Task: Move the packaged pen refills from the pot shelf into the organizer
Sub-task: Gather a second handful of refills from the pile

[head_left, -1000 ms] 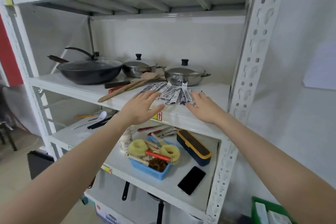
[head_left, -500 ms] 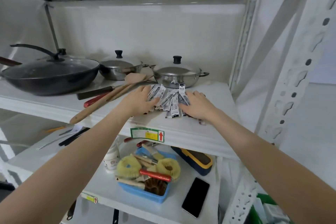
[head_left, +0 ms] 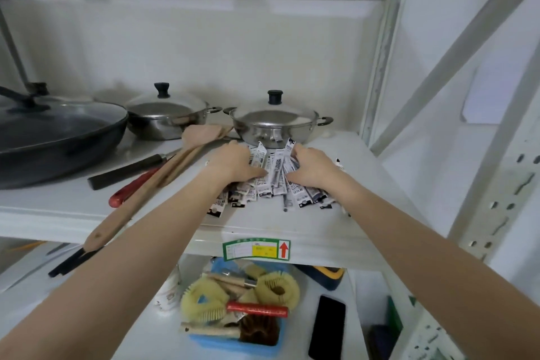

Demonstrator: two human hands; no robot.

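hands closed in since earlier | left hand [head_left: 233, 162], right hand [head_left: 311, 168] bunching refill packets [head_left: 273, 178]

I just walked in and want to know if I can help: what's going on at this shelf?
A person is gathering a heap of small black-and-white packaged pen refills on the white metal pot shelf, just in front of a lidded steel pot. The left hand and right hand press in from either side, bunching the packets together. Several packets lie loose at the shelf's front edge, and nothing has been lifted off yet.
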